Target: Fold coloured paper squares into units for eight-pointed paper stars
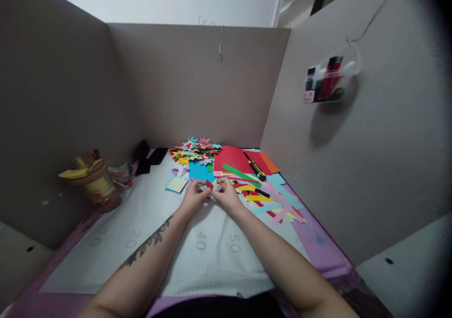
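Between my two hands is a small folded paper star point(209, 185) with red, light blue and purple parts. My left hand point(195, 195) pinches it from the left, and my right hand point(227, 195) pinches it from the right. The fingers partly hide its shape. A blue paper sheet point(199, 171) lies just beyond my hands. To the left sits a small stack of square papers point(176, 184), pale yellow on top. Some folded purple paper pieces point(184, 171) rest behind that stack.
A heap of multicoloured paper stars point(194, 151) fills the back. Right of it are red paper sheets point(228, 160), a yellow-and-black utility knife point(257, 169) and scattered paper strips point(273, 200). A decorated pot point(99, 181) stands left; a clear container point(326, 85) hangs on the right wall.
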The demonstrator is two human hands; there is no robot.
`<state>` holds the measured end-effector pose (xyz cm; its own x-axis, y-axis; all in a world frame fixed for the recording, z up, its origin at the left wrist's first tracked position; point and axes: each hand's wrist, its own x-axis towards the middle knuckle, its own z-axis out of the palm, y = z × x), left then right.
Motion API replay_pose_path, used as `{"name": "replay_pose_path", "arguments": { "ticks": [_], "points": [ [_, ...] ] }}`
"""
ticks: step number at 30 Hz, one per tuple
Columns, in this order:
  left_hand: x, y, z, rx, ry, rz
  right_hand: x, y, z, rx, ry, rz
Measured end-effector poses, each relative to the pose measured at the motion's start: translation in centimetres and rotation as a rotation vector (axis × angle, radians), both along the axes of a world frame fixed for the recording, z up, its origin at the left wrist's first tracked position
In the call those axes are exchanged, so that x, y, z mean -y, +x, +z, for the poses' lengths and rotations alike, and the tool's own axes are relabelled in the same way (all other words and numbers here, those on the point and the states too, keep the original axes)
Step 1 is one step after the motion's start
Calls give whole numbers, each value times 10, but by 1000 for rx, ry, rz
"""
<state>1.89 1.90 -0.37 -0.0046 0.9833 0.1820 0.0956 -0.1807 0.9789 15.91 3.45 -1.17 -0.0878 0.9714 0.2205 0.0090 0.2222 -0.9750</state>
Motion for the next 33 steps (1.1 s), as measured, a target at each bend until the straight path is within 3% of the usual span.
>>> {"name": "replay_pose_path", "arguments": {
  "ticks": [13,21,33],
  "points": [
    [6,-5,15,-387,361,45,-2,4,3,50,54,-127],
    [5,-7,13,-510,419,93,-2,3,3,56,70,-146],
    [3,-10,13,-529,426,28,-1,3,4,62,67,-135]
  ]
}}
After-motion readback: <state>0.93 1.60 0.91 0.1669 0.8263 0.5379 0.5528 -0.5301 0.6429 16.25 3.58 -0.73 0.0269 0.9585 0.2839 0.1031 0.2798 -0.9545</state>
